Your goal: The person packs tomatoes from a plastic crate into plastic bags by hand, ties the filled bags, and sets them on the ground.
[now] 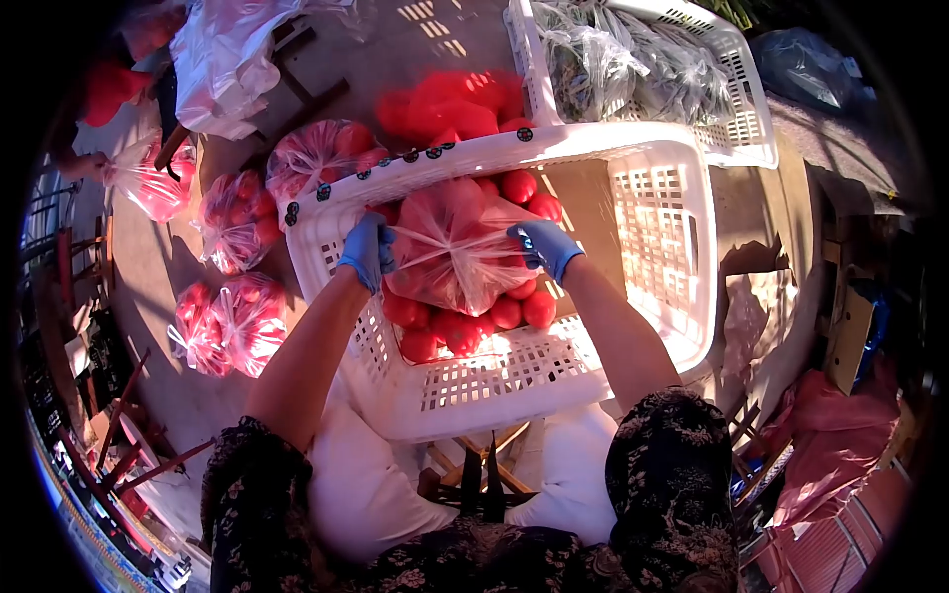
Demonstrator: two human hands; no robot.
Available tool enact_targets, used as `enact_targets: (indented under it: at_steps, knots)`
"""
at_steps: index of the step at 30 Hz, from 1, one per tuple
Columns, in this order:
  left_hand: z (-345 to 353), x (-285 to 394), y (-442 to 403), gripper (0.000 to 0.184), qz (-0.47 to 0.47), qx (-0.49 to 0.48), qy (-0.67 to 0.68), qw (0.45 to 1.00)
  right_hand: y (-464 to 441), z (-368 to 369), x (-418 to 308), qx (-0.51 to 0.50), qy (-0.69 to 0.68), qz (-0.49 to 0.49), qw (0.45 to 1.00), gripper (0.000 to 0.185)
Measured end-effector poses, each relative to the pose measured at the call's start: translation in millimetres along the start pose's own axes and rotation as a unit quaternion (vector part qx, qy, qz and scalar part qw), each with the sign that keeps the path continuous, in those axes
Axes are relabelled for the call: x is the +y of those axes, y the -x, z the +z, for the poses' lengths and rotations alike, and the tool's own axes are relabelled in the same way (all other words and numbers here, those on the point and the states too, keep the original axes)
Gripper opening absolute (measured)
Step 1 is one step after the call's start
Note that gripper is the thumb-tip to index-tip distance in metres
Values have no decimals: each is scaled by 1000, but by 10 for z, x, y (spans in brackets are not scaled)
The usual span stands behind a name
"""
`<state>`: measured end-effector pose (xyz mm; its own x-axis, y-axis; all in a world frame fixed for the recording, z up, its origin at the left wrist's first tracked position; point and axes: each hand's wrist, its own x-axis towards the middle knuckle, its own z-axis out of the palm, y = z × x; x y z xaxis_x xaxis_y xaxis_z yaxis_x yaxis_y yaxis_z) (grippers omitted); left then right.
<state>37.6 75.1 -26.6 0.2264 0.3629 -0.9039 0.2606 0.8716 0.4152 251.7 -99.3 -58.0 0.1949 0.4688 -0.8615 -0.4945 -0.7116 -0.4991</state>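
A clear plastic bag (453,282) full of tomatoes sits in the white plastic crate (664,247). Its top is gathered at the middle, and twisted ends stretch out to both sides. My left hand (368,253), in a blue glove, is closed on the left end of the bag. On the other side my right hand (546,247), gloved too, grips the right end, its fingers pinched together. Loose tomatoes (461,334) lie beneath and around the bag in the crate's left half. Cardboard (591,232) shows along the crate's bottom on the right.
Filled bags of tomatoes (237,219) stand on the floor at left. Beyond the crate lie a red net sack (450,104) and a second white crate (741,94) holding plastic-wrapped dark goods. Another person's hand (91,166) touches a bag at far left.
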Motion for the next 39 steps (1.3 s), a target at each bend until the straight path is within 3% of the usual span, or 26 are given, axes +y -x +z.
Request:
enact_targets:
  at_steps: [1,2,4,7,8,10,12,15,18,19,21,22,24,26,28,30,31,32,36,37,39]
  knots:
    - [-174,74,-39,19,-70,-112,47,990,-7,-75,6,-72,-107,52,990,14]
    - [-246,-23,-53,15,-70,-145,68,985,-52,-105,30,-82,-140,55,985,17]
    - [47,62,316,28,-53,-218,109,968,176,-104,-94,-221,-256,60,939,24]
    - [222,18,619,52,-4,-315,-28,949,569,190,-242,-323,-194,98,921,29]
    - [225,1,586,62,-12,-316,-81,945,626,322,-252,-332,-139,75,930,35]
    - [263,-92,500,64,2,-332,-164,929,579,463,-166,-385,-93,50,917,37]
    - [331,-279,424,52,60,-333,-251,907,594,521,-160,-334,-108,40,936,30]
    - [387,-245,438,33,211,-241,-454,832,588,520,-202,-303,-132,51,943,23]
    - [214,-407,384,21,187,-145,-286,929,593,251,-304,-170,-47,35,984,25]
    - [90,-477,224,20,144,-112,-224,957,447,-24,-216,-125,-73,46,988,25]
    - [-59,-436,130,16,27,-90,34,995,253,-270,55,-61,-91,47,993,26]
    - [-101,-441,75,14,-31,-74,165,983,262,-283,146,-50,-82,37,995,26]
    - [-180,-498,27,12,0,-151,285,946,209,-243,218,-103,-172,12,980,25]
    - [2,-346,184,12,32,-181,359,915,399,-2,-41,-80,-98,-100,987,20]
    - [188,-338,264,21,218,-223,131,941,529,189,-241,-56,45,-252,965,13]
    - [368,-480,245,30,414,-203,-128,878,672,433,-349,-10,182,-403,897,11]
    - [456,-464,284,30,441,-177,-221,852,791,569,-466,5,293,-487,823,9]
    - [531,-439,323,30,462,-147,-312,817,867,702,-503,7,297,-533,792,10]
    - [621,-467,24,34,501,-112,-529,675,928,787,-498,-16,368,-570,735,10]
    - [599,-432,2,28,550,-89,-562,611,952,789,-501,-18,378,-578,723,9]
    - [681,-385,15,22,473,-34,-659,584,895,727,-435,8,366,-572,734,9]
